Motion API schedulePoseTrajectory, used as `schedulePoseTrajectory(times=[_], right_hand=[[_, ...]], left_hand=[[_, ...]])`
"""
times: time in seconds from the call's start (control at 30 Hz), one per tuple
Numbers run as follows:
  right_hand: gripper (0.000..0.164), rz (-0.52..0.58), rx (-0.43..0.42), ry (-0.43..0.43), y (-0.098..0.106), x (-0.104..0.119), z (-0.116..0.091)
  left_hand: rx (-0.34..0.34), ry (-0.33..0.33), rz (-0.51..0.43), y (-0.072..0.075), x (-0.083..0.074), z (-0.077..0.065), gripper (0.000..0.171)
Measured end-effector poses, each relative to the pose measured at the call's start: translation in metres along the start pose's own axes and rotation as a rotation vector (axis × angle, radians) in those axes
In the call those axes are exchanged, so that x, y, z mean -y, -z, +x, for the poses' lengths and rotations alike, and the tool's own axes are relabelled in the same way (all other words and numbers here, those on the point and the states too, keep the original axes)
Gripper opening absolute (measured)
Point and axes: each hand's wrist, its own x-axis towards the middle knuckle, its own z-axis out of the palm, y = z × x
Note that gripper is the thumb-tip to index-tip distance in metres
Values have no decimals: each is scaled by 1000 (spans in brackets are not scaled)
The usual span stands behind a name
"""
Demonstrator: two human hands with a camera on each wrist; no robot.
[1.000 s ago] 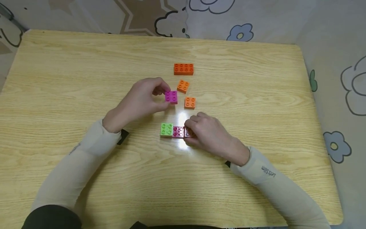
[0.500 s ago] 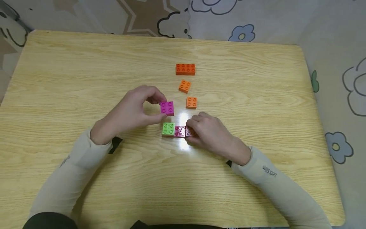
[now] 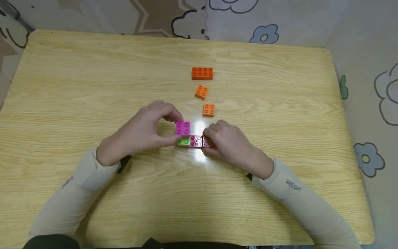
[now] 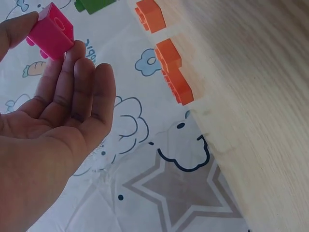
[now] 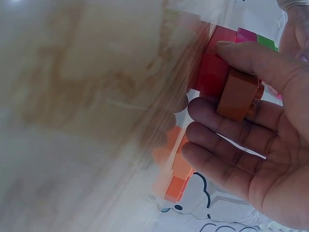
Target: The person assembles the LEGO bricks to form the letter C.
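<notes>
My left hand [image 3: 140,129] pinches a pink toy building brick [image 3: 182,128] between thumb and fingers. In the head view this brick overlaps the back of a light green brick [image 3: 184,142] in a row on the table. A dark pink brick [image 3: 196,141] stands beside the green one. At the row's right end, my right hand [image 3: 233,145] grips the bricks and partly hides them. The right wrist view shows the right thumb against red bricks [image 5: 213,75], with a brown brick [image 5: 238,94] joined to them between thumb and fingers.
Beyond the hands, two small orange bricks [image 3: 209,110] [image 3: 201,92] and a longer red-orange brick [image 3: 202,73] lie on the wooden table [image 3: 109,76]. A patterned wall [image 3: 295,20] borders the table's far and right edges.
My left hand has brought the pink brick toward the body, from near the orange bricks to the green brick. The right hand has kept its grip in place.
</notes>
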Motion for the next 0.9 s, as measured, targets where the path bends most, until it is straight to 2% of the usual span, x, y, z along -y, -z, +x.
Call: schedulePoseTrajectory(times=[0.17,0.53,0.73,0.9], right_hand=[[24,2,-2,1,0,-1,0],[23,2,-14,4,-1,-1,-1],[24,4,-20,2,0,0,0],[24,3,-18,2,0,-1,-1]], left_hand=[[20,3,-8,-4,0,-4,32],[10,-58,13,-13,6,-7,34],[12,-58,36,-14,7,-8,34],[3,-88,67,-15,7,-8,35]])
